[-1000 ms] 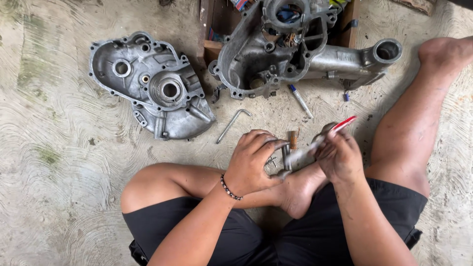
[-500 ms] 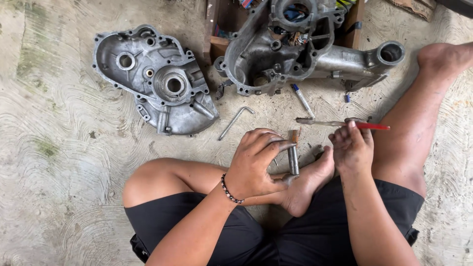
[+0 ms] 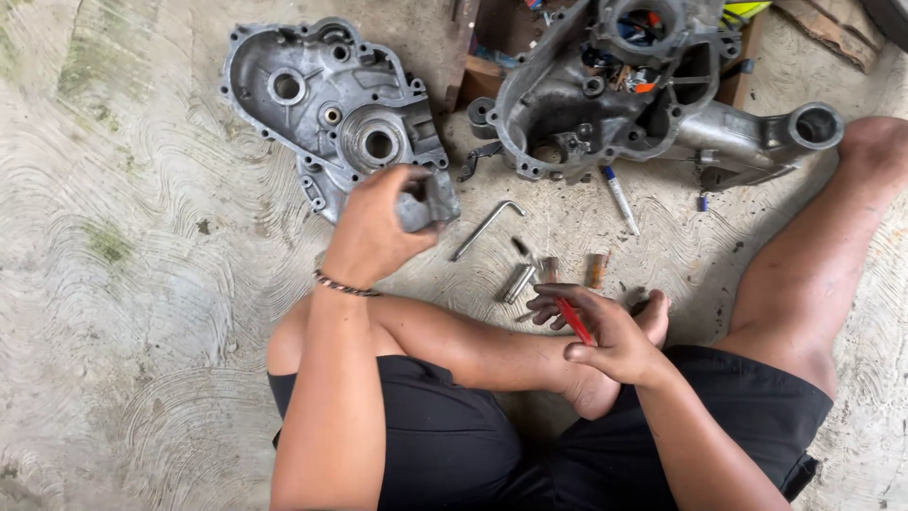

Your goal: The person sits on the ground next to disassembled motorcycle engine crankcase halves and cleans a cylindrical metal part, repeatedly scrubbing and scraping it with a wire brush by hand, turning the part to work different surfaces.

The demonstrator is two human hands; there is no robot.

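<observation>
I sit cross-legged on a concrete floor. My left hand (image 3: 376,225) reaches forward, its fingers closed around the lower right corner of a grey cast engine cover (image 3: 322,104) that lies flat on the floor. My right hand (image 3: 598,333) rests over my foot and grips a thin red-handled tool (image 3: 572,320). A small metal cylinder (image 3: 517,282) lies on the floor just ahead of the right hand, beside two short brownish bushings (image 3: 596,270). A bent hex key (image 3: 487,227) lies between the cover and the cylinder.
A large grey engine crankcase (image 3: 605,104) with a long arm sits at the top right, partly on wooden blocks (image 3: 478,71). A blue-tipped screwdriver (image 3: 621,201) lies below it. My right leg (image 3: 804,274) stretches along the right side.
My left hand let go of the small metal cylinder and moved up-left onto the engine cover. The cylinder now lies on the floor. My right hand drew in with the red-handled tool.
</observation>
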